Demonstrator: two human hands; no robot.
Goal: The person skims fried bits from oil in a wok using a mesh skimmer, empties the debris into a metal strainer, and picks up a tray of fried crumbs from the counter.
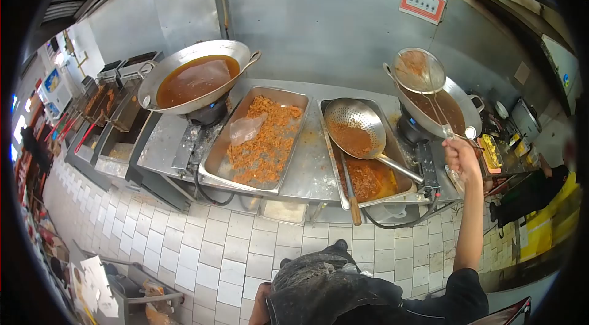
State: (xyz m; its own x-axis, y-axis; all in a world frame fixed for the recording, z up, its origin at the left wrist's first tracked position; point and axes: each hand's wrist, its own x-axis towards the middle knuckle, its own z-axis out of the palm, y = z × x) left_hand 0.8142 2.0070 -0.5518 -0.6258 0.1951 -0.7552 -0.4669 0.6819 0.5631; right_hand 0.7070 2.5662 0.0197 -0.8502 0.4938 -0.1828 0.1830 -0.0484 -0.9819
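Observation:
My right hand (461,158) is closed round the handle of a wire strainer (419,71). The strainer's basket, with brown fried pieces in it, is over the right wok (457,89), which holds dark brown oil. My left hand (262,293) is low beside my body, partly hidden by it, and its fingers cannot be made out. A perforated ladle (375,133) with brown crumbs rests on a tray (410,185) of reddish oil and crumbs. Beside it in the tray lies a wooden-handled tool (355,211).
A left wok (242,55) of brown oil stands on a burner. Orange crumbs and a clear plastic piece lie in a steel tray (210,162). Fryers (126,135) are at the left. Another person (531,193) is at the far right. A cart (135,288) stands lower left.

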